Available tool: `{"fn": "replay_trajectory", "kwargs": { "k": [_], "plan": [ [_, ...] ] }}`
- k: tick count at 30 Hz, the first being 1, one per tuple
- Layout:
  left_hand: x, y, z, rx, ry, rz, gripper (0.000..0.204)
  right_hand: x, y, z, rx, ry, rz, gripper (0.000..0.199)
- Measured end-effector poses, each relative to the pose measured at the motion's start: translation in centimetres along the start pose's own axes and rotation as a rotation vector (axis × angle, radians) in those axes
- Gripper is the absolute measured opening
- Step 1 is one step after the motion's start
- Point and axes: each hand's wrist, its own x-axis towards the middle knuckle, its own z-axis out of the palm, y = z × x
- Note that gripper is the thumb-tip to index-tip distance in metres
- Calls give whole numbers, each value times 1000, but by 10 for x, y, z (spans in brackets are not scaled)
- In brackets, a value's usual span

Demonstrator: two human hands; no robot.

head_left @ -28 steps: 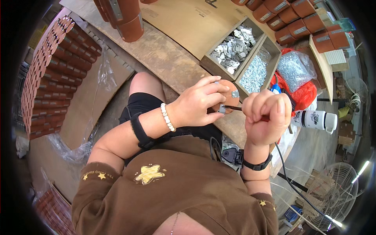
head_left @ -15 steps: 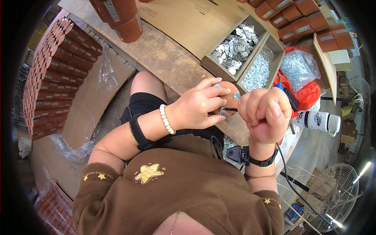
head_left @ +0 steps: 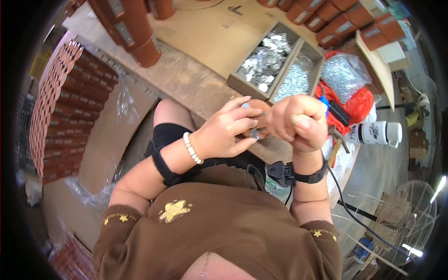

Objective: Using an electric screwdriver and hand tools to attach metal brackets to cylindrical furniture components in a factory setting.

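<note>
Step in hand: fitting a small metal clip (head_left: 254,134) onto a round terracotta-coloured piece (head_left: 259,122), judged from how both hands meet over it above the wooden bench (head_left: 186,79).
Left hand (head_left: 228,133): fingers curled, thumb and fingertips pinching the metal clip against the round piece; grip narrow, almost closed.
Right hand (head_left: 298,122): balled into a tight fist beside the piece; whatever it has hold of is hidden inside the fist, so I cannot tell what it grips.
Location of piece: between the two hands, just in front of the bench edge, near the two-bin tray (head_left: 280,65) of metal parts.
Next move calls for: steady counter-pressure from the left fingers while the right hand bears on the clip; alignment matters, slip is likely if the piece rotates.
Change from earlier frames: hands have closed up and now touch; right fist has turned knuckles-up and drifted left; the thin shaft seen between the hands is no longer visible.
Nearby: white mug (head_left: 378,133), red bag (head_left: 354,100).
</note>
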Motion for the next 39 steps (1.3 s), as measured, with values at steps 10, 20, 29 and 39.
{"fn": "replay_trajectory", "kwargs": {
  "k": [10, 20, 29, 39],
  "plan": [
    [5, 8, -3, 24, -32, -30, 29, -48, -25, -31, -102, 274, -409, 23],
    [4, 5, 1, 28, -1, 0, 25, -92, -14, -79, -937, 739, -54, 21],
    [0, -21, -18, 65, 139, -79, 18, -114, 51, -103, -1213, 806, -29, 17],
    [-15, -98, -39, 186, 158, -482, 16, -102, 42, -89, -1619, 634, 395, 28]
  ]
}}
